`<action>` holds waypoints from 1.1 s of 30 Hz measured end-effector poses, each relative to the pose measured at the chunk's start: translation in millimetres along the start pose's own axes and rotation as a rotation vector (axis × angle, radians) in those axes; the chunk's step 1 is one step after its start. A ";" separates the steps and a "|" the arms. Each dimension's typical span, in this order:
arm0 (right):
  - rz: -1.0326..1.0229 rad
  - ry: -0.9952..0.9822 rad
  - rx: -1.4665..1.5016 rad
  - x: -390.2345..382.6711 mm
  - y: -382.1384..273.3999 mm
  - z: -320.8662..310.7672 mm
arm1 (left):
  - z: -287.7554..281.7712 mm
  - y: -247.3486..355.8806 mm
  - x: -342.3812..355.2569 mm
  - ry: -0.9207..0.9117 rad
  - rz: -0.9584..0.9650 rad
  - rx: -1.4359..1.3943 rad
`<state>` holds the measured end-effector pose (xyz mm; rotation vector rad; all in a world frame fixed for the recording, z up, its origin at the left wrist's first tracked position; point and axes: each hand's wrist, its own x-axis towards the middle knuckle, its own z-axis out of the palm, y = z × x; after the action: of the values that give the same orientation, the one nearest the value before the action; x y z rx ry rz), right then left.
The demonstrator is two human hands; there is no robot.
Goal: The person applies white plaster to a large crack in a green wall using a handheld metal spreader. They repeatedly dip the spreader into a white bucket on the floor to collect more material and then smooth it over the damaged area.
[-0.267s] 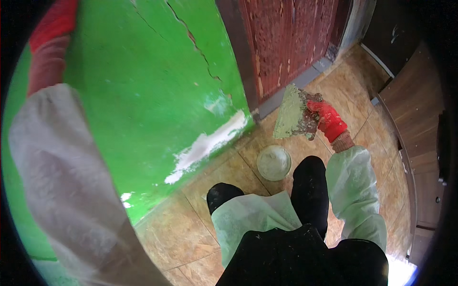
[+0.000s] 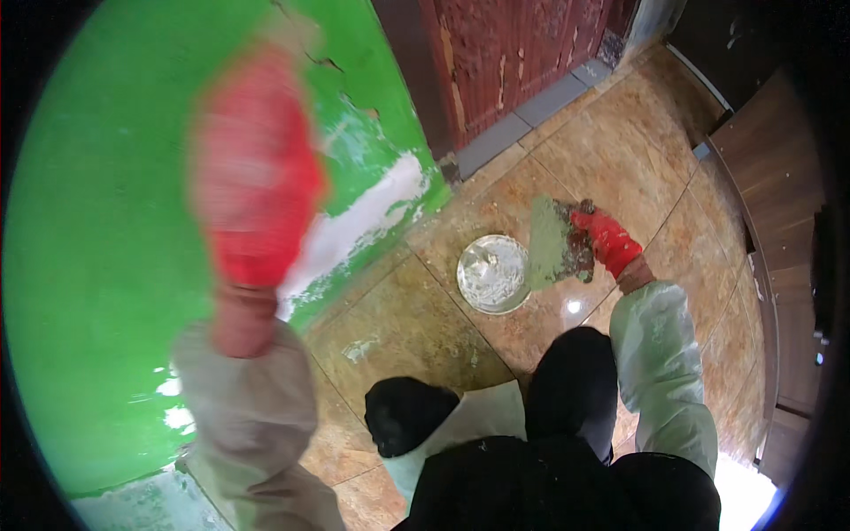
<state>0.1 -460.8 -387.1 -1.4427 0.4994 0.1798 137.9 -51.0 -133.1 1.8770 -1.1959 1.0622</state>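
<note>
My left hand [image 2: 257,159], in a red glove and smeared by motion, is raised over the green wall [image 2: 115,203]; a pale blur shows at its upper end, and I cannot make out what it is. Cracks and a long white filler patch [image 2: 381,203] mark the wall. My right hand [image 2: 602,234], also red-gloved, grips a wide scraper [image 2: 553,248] crusted with pale greenish compound. The scraper hangs just right of a round pan [image 2: 492,273] on the tiled floor, with white paste inside.
A weathered reddish-brown door [image 2: 513,53] with a grey sill stands beyond the wall's end. Dark wooden cabinets [image 2: 753,195] line the right side. My knees and dark clothing fill the lower middle over tan floor tiles [image 2: 407,327].
My left hand has swung from the upper left toward the middle of the wall. My right hand has lowered the scraper to beside the pan. The view has shifted a little.
</note>
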 end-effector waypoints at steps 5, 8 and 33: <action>0.043 0.002 -0.218 19.0 30.7 -19.7 | 149.8 -6.9 -121.0 -0.741 -0.873 -0.369; 0.071 0.045 -0.177 9.6 29.5 -15.9 | 177.0 -2.9 -170.1 -1.009 -0.922 -0.168; 0.250 -0.111 -0.785 24.9 -7.7 52.4 | 230.8 20.0 -298.7 -1.144 -1.124 -0.082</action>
<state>36.8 -415.2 -388.4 -2.1118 0.5433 0.7122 109.0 -138.0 -499.9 2.5502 -0.3879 -0.7428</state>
